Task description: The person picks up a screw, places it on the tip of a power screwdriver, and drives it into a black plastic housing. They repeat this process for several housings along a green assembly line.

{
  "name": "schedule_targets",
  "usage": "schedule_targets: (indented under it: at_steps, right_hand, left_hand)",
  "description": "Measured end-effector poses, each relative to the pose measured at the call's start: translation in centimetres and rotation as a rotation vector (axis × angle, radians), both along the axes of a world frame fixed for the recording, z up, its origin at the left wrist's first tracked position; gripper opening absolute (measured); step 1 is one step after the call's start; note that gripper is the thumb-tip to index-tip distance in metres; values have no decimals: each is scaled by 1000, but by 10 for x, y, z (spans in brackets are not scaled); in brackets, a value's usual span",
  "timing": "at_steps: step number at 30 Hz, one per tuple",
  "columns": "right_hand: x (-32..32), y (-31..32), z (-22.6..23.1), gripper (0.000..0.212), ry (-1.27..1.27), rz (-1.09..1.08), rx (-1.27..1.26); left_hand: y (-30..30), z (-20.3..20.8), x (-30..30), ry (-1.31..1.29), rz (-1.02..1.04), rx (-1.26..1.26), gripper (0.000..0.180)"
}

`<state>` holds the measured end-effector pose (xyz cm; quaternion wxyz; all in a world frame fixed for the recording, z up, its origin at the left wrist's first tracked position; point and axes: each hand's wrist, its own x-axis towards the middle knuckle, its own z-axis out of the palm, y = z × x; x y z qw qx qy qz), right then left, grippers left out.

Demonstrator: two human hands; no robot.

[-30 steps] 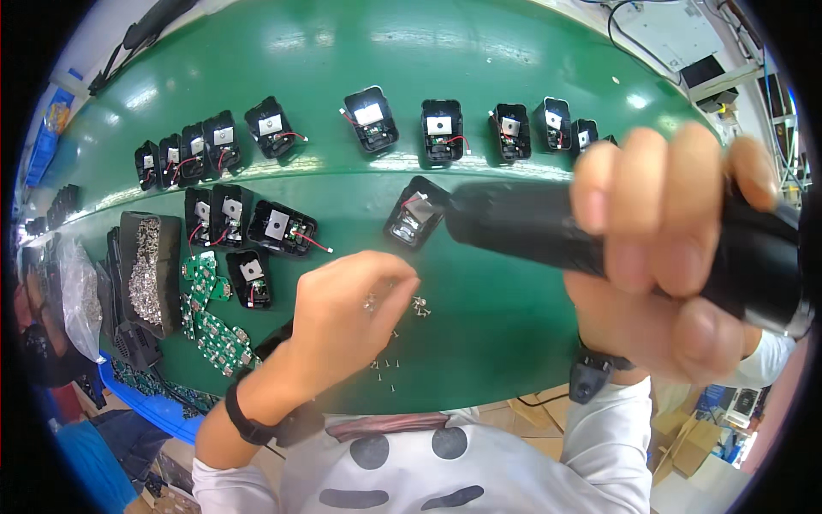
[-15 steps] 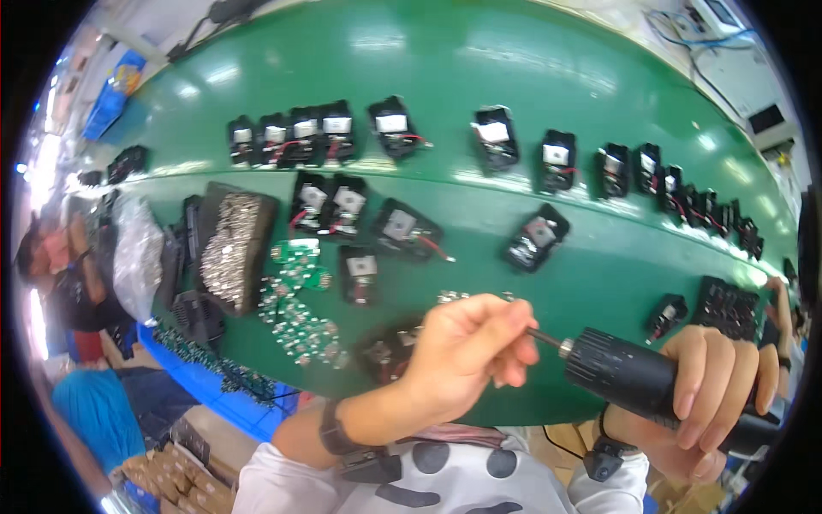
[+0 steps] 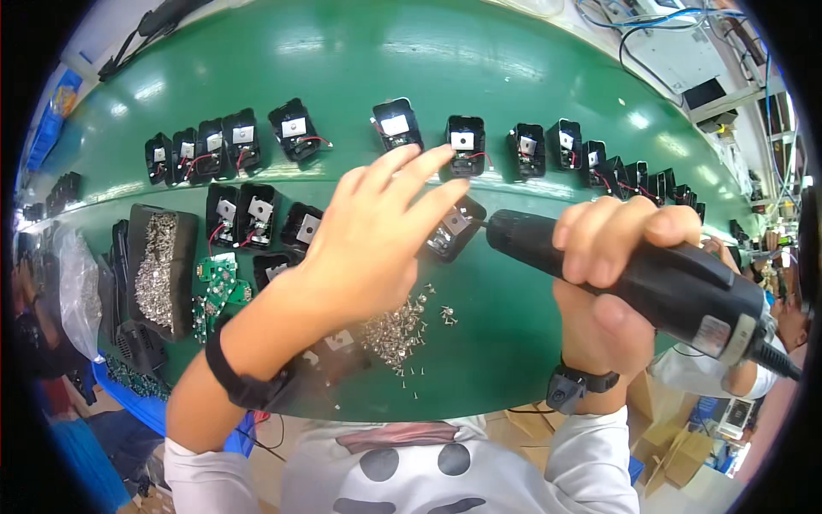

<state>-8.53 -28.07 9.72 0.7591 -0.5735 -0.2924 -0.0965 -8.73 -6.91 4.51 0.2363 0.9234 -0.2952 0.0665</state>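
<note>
The black housing (image 3: 454,233) lies tilted on the green table (image 3: 531,351), near the middle, with its hollow side facing up and a pale plate (image 3: 457,221) inside. I judge it to be light and stiff, probably of plastic, with smooth walls which may slide on this table. The inside parts look more fragile, so the better place to take hold is the outer side walls – not the plate.

The left hand (image 3: 368,236) has its fingers spread and covers the housing's upper left part; I cannot tell if the fingertips press on it. The right hand (image 3: 606,244) is wrapped firmly around the black electric screwdriver (image 3: 672,283), whose thin tip points to the right edge of the housing – whether it touches, I cannot see. The screwdriver seems rather heavy, and its thick body suits a full grip.

Below the left hand lies a loose pile of small screws (image 3: 392,338), and farther up stand similar housings (image 3: 467,158).
</note>
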Motion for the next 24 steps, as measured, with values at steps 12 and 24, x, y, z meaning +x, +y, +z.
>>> schedule_targets:
  at_steps: [12,24]
  right_hand:
    - [8,-14,-14,50,16,62,-53]
    - [5,-18,-10,52,38,78,-46]
  left_hand:
    - [-33,-19,28,173,-177,-112,74]
    - [-38,-19,28,173,-150,-118,71]
